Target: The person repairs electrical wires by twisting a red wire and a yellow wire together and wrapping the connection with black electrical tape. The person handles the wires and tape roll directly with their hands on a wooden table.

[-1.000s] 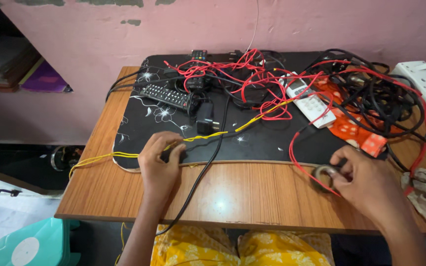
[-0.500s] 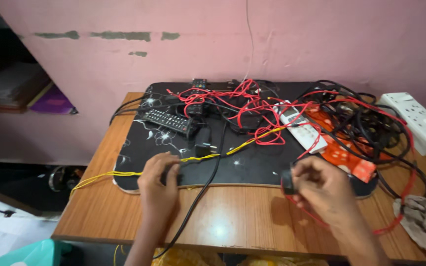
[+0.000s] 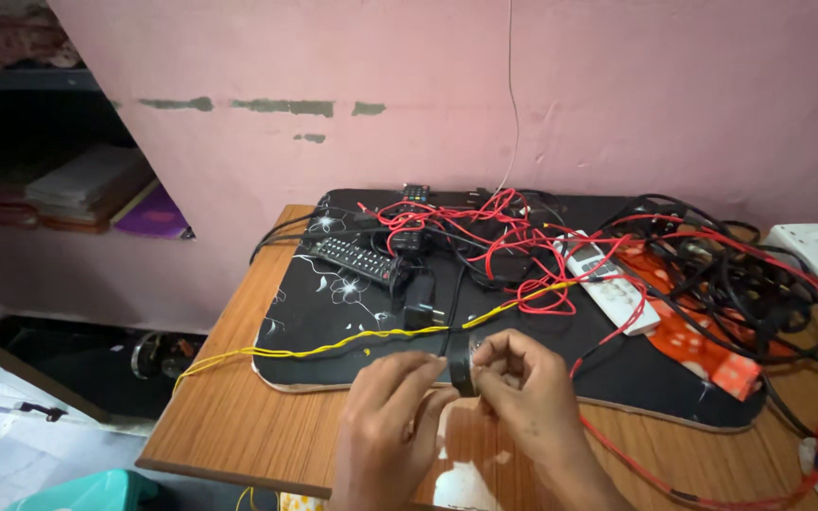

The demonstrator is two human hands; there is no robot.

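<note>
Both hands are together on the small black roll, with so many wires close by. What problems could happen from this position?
1. The left hand and right hand hold the small black tape roll right beside the thin yellow wire; tape could catch it.
2. The thin red wire passes beside the right wrist and may be snagged, perhaps dragging the white remote control.
3. The yellow wire hangs over the wooden table edge and might slide off.
</note>
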